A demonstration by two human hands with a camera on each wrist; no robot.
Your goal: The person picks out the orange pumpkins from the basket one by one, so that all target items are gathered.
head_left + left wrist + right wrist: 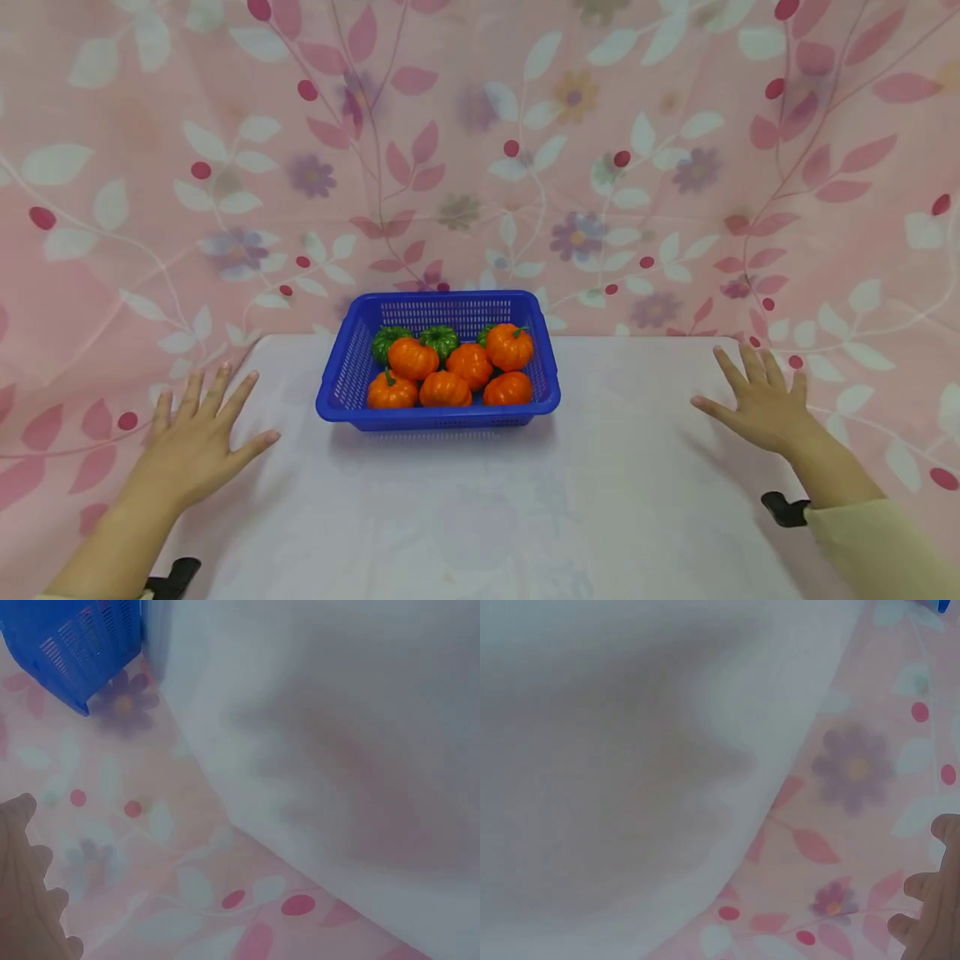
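Note:
My left hand (192, 446) hovers over the left edge of the table, fingers straight and spread, holding nothing. On the other side, my right hand (768, 408) is spread the same way above the right edge. Between them, nearer the left hand, stands a blue plastic basket (442, 421) with slotted walls. Several small orange pumpkins (446, 389) lie in it, and green pumpkins (439, 340) are partly hidden behind them. Neither hand touches the basket. The left wrist view catches a corner of the basket (82, 645) and fingertips at the lower left.
A white cloth covers the table (465, 517). Behind it hangs a pink curtain (480, 167) printed with leaves and flowers, which also shows past both sides of the table. Black straps (785, 508) sit at the wrists.

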